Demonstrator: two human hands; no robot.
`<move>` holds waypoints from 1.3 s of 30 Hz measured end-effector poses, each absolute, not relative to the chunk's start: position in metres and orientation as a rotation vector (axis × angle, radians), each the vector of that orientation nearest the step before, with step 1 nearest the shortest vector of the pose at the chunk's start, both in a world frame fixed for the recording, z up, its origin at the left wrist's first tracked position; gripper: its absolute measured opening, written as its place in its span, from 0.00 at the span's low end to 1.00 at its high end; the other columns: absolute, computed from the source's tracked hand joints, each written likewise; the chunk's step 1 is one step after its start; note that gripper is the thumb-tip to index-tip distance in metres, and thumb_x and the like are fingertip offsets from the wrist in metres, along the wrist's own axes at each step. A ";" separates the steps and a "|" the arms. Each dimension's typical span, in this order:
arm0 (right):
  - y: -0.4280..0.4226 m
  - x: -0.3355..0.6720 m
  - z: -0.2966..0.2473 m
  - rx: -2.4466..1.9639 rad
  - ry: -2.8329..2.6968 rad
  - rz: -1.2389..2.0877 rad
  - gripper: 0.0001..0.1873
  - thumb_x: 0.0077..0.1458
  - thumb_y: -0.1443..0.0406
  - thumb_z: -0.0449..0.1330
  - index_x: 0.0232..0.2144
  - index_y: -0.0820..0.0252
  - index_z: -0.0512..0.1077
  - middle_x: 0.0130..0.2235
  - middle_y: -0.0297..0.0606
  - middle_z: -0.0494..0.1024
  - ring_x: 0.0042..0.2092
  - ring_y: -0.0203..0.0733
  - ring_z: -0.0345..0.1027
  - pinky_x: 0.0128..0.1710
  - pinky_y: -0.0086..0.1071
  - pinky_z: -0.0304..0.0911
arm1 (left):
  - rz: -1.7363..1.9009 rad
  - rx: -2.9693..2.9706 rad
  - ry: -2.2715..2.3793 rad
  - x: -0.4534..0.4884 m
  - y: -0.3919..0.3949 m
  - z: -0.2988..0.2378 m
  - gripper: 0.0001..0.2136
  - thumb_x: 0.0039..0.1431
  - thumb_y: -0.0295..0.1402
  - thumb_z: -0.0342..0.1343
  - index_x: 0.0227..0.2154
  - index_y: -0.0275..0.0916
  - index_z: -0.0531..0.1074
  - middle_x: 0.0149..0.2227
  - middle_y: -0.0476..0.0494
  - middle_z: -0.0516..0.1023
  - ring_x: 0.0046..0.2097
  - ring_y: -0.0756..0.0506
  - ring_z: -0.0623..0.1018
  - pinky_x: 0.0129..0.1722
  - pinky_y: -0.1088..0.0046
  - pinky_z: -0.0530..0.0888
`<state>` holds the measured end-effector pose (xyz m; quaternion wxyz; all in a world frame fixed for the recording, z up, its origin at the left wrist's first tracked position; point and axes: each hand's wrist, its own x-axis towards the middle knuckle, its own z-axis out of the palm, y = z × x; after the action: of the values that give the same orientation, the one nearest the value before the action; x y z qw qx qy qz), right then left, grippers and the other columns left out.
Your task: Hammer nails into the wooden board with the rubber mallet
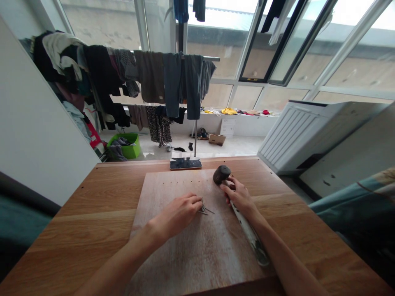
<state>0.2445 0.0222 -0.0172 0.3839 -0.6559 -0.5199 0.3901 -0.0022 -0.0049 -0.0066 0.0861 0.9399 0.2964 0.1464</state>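
as my left hand (182, 209) pinches nails (210, 211), seemingly selecting, my right hand (241, 198) clasps the rubber mallet (221, 174); next, one needs isolating.

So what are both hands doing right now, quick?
Left hand: fingers curled in at some thin nails; can't tell if it's gripping them.
Right hand: closed, holding the mallet just below its head.

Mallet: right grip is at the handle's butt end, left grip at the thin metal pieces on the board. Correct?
No: the head view shows the right grip close to the dark head of the mallet, not at the butt end. The left grip is at the thin metal pieces on the board.
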 end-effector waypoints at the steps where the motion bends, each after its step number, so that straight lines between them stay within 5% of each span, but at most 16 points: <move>1: 0.022 0.245 -0.017 -1.670 -1.333 0.985 0.24 0.55 0.59 0.60 0.54 0.60 0.70 0.23 0.27 0.72 0.19 0.37 0.67 0.18 0.29 0.64 | 0.435 2.809 0.866 -0.001 -0.006 -0.008 0.12 0.65 0.17 0.52 0.46 0.34 0.75 0.53 0.39 0.80 0.57 0.41 0.78 0.55 0.63 0.79; 8: 0.023 0.245 -0.019 -1.680 -1.355 0.969 0.24 0.56 0.59 0.60 0.54 0.60 0.70 0.23 0.28 0.73 0.19 0.38 0.68 0.18 0.29 0.64 | 0.454 2.957 0.740 0.004 -0.010 -0.012 0.14 0.65 0.16 0.52 0.48 0.34 0.74 0.54 0.40 0.80 0.59 0.44 0.77 0.59 0.70 0.75; 22: 0.021 0.244 -0.016 -1.696 -1.338 1.000 0.22 0.58 0.60 0.59 0.54 0.59 0.69 0.22 0.27 0.73 0.19 0.38 0.68 0.17 0.28 0.64 | 0.360 3.350 0.705 0.009 -0.014 -0.009 0.04 0.66 0.22 0.54 0.38 0.34 0.73 0.35 0.42 0.78 0.38 0.42 0.77 0.37 0.64 0.74; 39: 0.021 0.245 -0.015 -1.706 -1.342 0.978 0.23 0.57 0.60 0.60 0.54 0.59 0.70 0.23 0.28 0.74 0.19 0.38 0.69 0.17 0.29 0.64 | 0.498 3.427 0.624 0.015 -0.019 -0.012 0.08 0.66 0.21 0.53 0.32 0.34 0.74 0.31 0.43 0.76 0.35 0.43 0.75 0.35 0.64 0.70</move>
<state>0.2447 0.0208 -0.0154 0.3714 -0.6654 -0.5234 0.3814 0.0146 -0.0187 -0.0125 -0.1874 0.9566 0.1742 0.1391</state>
